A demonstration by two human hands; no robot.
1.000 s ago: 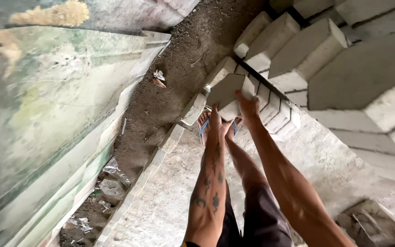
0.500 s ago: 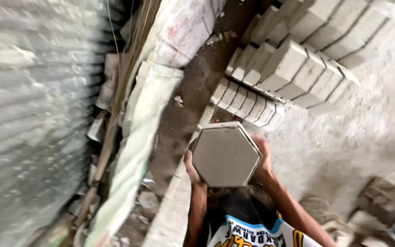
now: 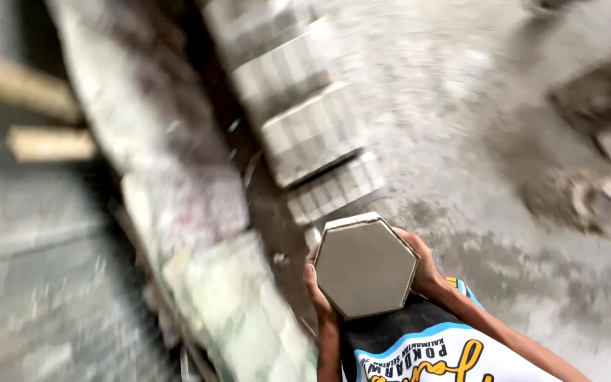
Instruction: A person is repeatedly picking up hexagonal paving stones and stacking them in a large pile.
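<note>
Grey, dusty concrete ground (image 3: pixel 461 141) fills most of the head view, blurred by the camera's motion. Rows of pale grey blocks (image 3: pixel 312 134) stand packed side by side along a dark strip of dirt (image 3: pixel 263 205) that runs from the top of the frame towards the person. Left of that strip lies a long band of worn, pale sheeting (image 3: pixel 206 283), and beyond it two wooden pieces (image 3: pixel 51 145) show as soft smears against a dark background. At the right edge sits a heap of rubble (image 3: pixel 588 191), too blurred to tell apart. Low in the middle, a hexagonal paving block (image 3: pixel 365 265) is held flat face up, close to the person's chest, above a dark and white shirt (image 3: pixel 419 350). The left hand (image 3: pixel 317 290) clasps the block's left edge, fingers curled against its side. The right hand (image 3: pixel 424 272) grips the right edge, fingers pressed together around the rim. The block lies just short of the nearest row of stacked blocks.
</note>
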